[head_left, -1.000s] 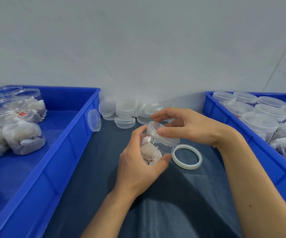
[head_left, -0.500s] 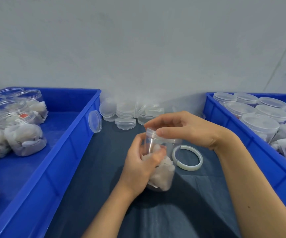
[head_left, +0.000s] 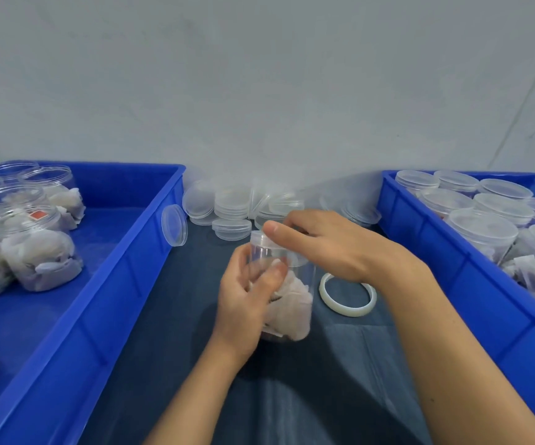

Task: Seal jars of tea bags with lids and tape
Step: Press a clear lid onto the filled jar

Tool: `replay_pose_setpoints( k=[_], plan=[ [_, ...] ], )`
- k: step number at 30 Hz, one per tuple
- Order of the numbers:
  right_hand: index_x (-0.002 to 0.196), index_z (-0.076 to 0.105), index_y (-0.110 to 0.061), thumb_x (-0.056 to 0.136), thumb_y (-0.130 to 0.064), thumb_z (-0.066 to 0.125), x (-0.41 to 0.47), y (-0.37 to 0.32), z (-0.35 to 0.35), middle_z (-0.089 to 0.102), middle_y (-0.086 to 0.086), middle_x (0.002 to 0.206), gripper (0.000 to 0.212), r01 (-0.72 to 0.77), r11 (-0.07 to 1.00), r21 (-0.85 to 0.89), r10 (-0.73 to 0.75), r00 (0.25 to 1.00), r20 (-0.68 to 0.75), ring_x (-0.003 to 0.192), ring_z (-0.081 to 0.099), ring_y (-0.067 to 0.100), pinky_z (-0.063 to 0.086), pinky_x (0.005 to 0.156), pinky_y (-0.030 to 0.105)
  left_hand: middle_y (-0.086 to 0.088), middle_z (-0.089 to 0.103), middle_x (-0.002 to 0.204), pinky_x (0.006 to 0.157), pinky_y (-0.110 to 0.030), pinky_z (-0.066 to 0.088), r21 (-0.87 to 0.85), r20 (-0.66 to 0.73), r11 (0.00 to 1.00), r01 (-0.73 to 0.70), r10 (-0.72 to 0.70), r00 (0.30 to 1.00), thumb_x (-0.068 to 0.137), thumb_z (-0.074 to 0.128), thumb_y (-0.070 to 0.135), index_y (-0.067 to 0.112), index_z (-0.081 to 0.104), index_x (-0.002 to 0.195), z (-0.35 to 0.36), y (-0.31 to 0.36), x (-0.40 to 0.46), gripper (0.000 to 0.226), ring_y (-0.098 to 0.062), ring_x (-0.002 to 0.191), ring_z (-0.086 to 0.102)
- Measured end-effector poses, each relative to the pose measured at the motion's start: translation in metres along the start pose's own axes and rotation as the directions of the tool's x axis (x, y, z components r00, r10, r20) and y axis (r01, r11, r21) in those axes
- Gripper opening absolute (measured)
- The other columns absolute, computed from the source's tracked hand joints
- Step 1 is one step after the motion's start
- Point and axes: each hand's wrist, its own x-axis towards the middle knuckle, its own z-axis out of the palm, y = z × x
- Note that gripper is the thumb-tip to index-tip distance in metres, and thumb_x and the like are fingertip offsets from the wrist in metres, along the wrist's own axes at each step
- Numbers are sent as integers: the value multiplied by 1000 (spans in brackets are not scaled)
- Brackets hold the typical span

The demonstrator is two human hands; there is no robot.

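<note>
A clear plastic jar (head_left: 291,303) holding white tea bags stands upright on the dark cloth at the centre. My left hand (head_left: 243,300) grips its side, thumb across the front. My right hand (head_left: 320,242) covers the jar's top and grips the clear lid (head_left: 259,239) with thumb and fingers. A white roll of tape (head_left: 348,295) lies flat on the cloth just right of the jar, partly under my right wrist.
A blue bin (head_left: 124,277) at the left holds open jars of tea bags (head_left: 39,252). A blue bin (head_left: 471,284) at the right holds lidded jars (head_left: 481,229). Loose clear lids (head_left: 230,207) are stacked along the wall; one lid (head_left: 174,224) leans on the left bin.
The jar went from tilted in the air to upright on the cloth. My right hand stayed on the lid and my left hand slid down the jar's side.
</note>
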Motion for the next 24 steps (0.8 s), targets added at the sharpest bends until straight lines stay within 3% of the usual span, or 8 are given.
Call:
replay_pose_setpoints(
  k=[4,7,11,15,18,21,23,24],
  plan=[
    [90,65,-40,74,-98,38,1,5,-1,69,-16,78,66,8,1000,22,-8,1000,5,73,59,1,42,71,32,-10,72,100,84,-44,55,-127,71,991,32,-23,997,81,74,41,7,67,112,0,-4,3,47,-27,92,68],
    [94,65,-40,74,-95,43,2,3,0,66,-16,85,62,9,1000,-22,-10,999,-36,78,59,2,43,70,33,0,77,104,85,-38,59,-30,76,999,-17,19,997,78,77,38,6,62,123,1,-4,3,57,-20,99,72],
    [102,59,-42,69,-91,44,4,-4,4,53,-18,105,60,26,994,-107,-31,998,-49,96,53,3,42,78,33,4,75,124,97,-28,57,151,27,983,-106,103,994,69,87,34,22,62,130,4,-4,2,67,-16,121,69],
    [107,56,-39,73,-85,47,6,-7,10,50,-17,105,58,41,990,-137,-51,996,-70,96,51,4,38,72,28,18,71,123,89,-22,58,354,-54,927,-121,150,987,65,94,45,32,55,136,5,-9,-4,81,-7,119,68],
    [87,53,-27,81,-76,51,8,-14,23,55,-10,88,49,90,966,-242,-148,961,-235,78,52,10,37,64,33,27,65,118,75,-23,58,538,-76,828,-159,235,969,55,95,58,60,40,128,11,-10,-8,91,0,102,69],
    [88,56,-23,93,-73,46,12,-23,29,59,-7,81,51,103,939,-328,-211,925,-315,75,52,17,38,64,38,27,66,113,69,-19,57,486,-100,863,-138,212,972,49,98,56,68,36,115,18,-11,-10,91,1,99,71],
    [93,62,-32,97,-72,43,11,-21,23,60,-11,80,44,103,976,-192,-153,953,-262,76,53,10,39,65,36,26,67,115,70,-20,58,420,-109,898,-128,190,976,50,100,54,65,38,117,18,-13,-10,92,-1,100,72],
    [85,60,-37,99,-70,41,8,-18,19,57,-11,74,41,114,987,-111,-139,956,-259,72,51,6,38,65,35,27,66,116,71,-16,57,398,-112,905,-148,208,972,52,100,54,63,39,118,16,-14,-10,90,-1,102,71]
  ],
)
